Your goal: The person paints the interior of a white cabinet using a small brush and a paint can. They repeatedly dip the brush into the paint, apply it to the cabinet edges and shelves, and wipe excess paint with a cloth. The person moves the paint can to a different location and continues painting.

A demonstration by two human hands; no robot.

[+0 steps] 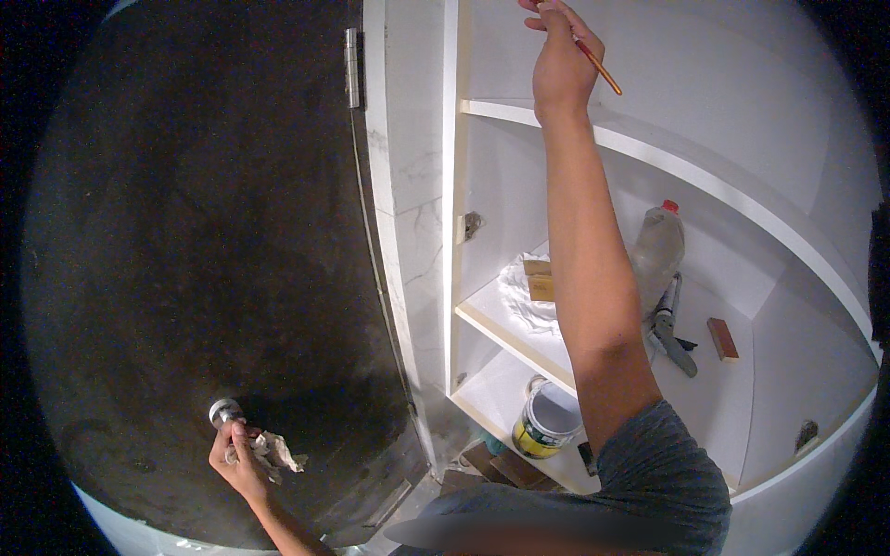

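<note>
Raised to the top edge, my right hand (563,56) is closed around a slim paintbrush (601,69) with a reddish, gold-tipped handle. Its bristle end is not visible. The arm reaches up past the curved front of a white shelf unit (705,162). Low on the left, my left hand (239,456) grips a small round whitish container (224,410) in front of a dark door (213,222). A crumpled pale rag or paper (278,452) is bunched in the same hand.
The shelf holds a clear bottle (659,243) with a red cap, a grey tool (675,347), a reddish block (722,340) and a small cardboard box (540,281) on crumpled white material. Below stands a paint bucket (549,417). A metal hinge (352,68) edges the door.
</note>
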